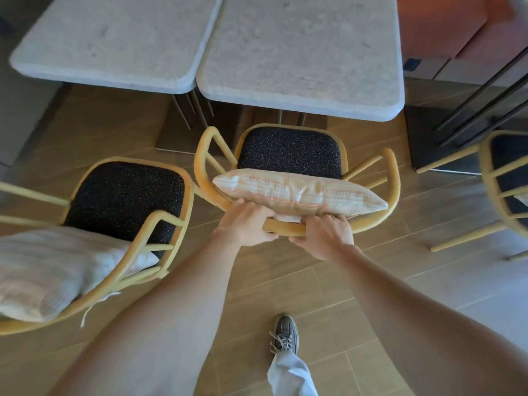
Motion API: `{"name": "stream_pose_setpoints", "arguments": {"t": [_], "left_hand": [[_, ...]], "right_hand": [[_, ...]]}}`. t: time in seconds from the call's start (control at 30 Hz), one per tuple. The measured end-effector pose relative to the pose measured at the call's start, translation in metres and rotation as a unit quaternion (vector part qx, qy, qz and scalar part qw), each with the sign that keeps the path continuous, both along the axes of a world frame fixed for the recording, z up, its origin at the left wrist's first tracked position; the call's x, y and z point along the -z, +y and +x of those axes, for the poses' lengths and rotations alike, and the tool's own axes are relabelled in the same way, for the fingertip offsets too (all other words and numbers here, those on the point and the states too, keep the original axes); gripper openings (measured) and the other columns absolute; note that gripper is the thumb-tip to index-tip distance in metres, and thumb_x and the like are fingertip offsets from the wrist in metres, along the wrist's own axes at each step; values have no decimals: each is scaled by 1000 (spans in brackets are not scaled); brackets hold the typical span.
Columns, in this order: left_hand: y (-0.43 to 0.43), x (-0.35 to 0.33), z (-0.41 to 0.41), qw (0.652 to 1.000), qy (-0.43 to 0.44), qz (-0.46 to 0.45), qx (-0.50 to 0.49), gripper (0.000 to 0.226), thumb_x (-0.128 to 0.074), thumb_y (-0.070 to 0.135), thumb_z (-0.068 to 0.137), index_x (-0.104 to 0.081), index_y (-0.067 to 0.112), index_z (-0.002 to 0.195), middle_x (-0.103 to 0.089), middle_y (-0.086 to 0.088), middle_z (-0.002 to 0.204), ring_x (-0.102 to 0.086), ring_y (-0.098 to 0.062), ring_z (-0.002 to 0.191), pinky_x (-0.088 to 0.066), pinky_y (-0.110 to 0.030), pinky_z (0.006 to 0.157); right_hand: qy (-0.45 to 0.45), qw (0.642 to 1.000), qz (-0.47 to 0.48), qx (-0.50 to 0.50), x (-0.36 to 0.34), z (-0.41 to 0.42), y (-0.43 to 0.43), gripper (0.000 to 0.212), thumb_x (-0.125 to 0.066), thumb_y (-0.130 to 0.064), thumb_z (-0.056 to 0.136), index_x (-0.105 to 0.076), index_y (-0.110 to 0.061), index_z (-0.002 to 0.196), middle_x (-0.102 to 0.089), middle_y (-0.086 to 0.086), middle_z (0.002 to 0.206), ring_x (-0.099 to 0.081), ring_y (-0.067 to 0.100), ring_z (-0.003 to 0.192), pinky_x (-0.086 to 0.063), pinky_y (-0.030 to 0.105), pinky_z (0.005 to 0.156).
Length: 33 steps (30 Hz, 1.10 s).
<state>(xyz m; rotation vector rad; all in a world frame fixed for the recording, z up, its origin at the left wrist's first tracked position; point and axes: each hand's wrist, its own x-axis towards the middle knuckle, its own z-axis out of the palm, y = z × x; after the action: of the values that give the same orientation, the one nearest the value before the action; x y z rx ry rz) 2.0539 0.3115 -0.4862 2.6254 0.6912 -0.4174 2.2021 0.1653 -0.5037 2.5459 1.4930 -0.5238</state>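
A yellow-framed chair (201, 155) with a dark speckled seat (288, 151) stands in front of me, facing the right stone table (300, 61). A pale striped cushion (297, 191) leans against its backrest. My left hand (245, 222) grips the curved top rail of the backrest, and my right hand (324, 234) grips the same rail just to the right. A short stretch of rail shows between the two hands.
A second yellow chair (177, 221) with a white cushion (48, 270) stands at the left by the left table (114, 41). A third chair (491, 172) and dark metal legs (480, 110) are at the right. My shoe (284, 334) is on the wood floor.
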Motion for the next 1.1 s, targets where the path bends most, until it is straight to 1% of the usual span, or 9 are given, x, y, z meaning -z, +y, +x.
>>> {"name": "stream_pose_setpoints", "arguments": {"t": [0.1, 0.2, 0.33, 0.47, 0.6, 0.7, 0.83, 0.97, 1.1], "left_hand": [[-11, -34, -42, 937, -221, -193, -188, 45, -77, 55, 90, -71, 30, 126, -70, 15, 122, -64, -5, 117, -47, -27, 104], [-16, -93, -113, 796, -412, -291, -334, 49, -64, 60, 96, -67, 27, 132, -73, 14, 124, -67, 3, 119, -49, -14, 101], [-25, -153, -226, 634, -529, -383, -413, 32, -50, 45, 108, -70, 27, 127, -76, 0, 125, -71, -16, 123, -54, -36, 108], [-40, -195, -374, 545, -584, -416, -435, 47, -53, 53, 96, -69, 23, 128, -78, 1, 123, -72, -16, 121, -54, -36, 104], [-44, -220, -510, 534, -611, -369, -453, 42, -61, 50, 99, -70, 20, 126, -78, -2, 121, -71, -21, 122, -50, -42, 112], [-30, -229, -575, 545, -607, -341, -468, 50, -61, 53, 98, -69, 16, 130, -78, -3, 122, -73, -19, 120, -51, -39, 111], [1, -220, -614, 586, -587, -294, -474, 50, -56, 53, 93, -71, 18, 126, -80, -1, 118, -74, -20, 119, -52, -38, 107], [50, -190, -631, 615, -559, -274, -484, 43, -55, 53, 96, -72, 23, 122, -80, 1, 117, -74, -21, 118, -53, -42, 110], [104, -160, -636, 645, -502, -296, -494, 40, -55, 55, 96, -73, 29, 120, -80, 2, 117, -74, -20, 118, -54, -41, 108]], "right_hand": [[134, 972, 159, 113, -37, -31, -14, 77, -59, -85, 78, -62, -34, 136, -67, -4, 133, -65, 21, 122, -53, 42, 101], [410, 792, 374, 255, -98, -90, -19, 62, -68, -75, 77, -69, -35, 123, -77, -19, 113, -73, 2, 107, -61, 33, 96], [660, 541, 414, 316, -162, -193, -4, 55, -68, -61, 89, -65, -26, 132, -77, -2, 127, -72, 16, 121, -50, 38, 111], [764, 396, 411, 300, -191, -324, -4, 60, -52, -57, 103, -49, -22, 152, -63, 7, 142, -61, 26, 135, -45, 42, 115], [777, 379, 396, 310, -213, -428, 6, 48, -58, -59, 98, -58, -29, 136, -63, 8, 138, -63, 27, 129, -45, 43, 113], [766, 408, 395, 300, -220, -481, 18, 44, -60, -61, 94, -63, -31, 127, -68, 2, 133, -67, 22, 125, -49, 40, 107], [771, 403, 385, 307, -209, -519, 54, 44, -62, -61, 95, -64, -31, 128, -71, 0, 131, -69, 22, 123, -51, 40, 107], [777, 363, 384, 342, -179, -541, 103, 51, -66, -60, 92, -66, -27, 130, -73, 4, 132, -73, 23, 120, -55, 39, 101], [761, 381, 361, 382, -146, -564, 148, 44, -63, -58, 97, -66, -26, 126, -73, 4, 132, -72, 24, 121, -53, 39, 103]]}}
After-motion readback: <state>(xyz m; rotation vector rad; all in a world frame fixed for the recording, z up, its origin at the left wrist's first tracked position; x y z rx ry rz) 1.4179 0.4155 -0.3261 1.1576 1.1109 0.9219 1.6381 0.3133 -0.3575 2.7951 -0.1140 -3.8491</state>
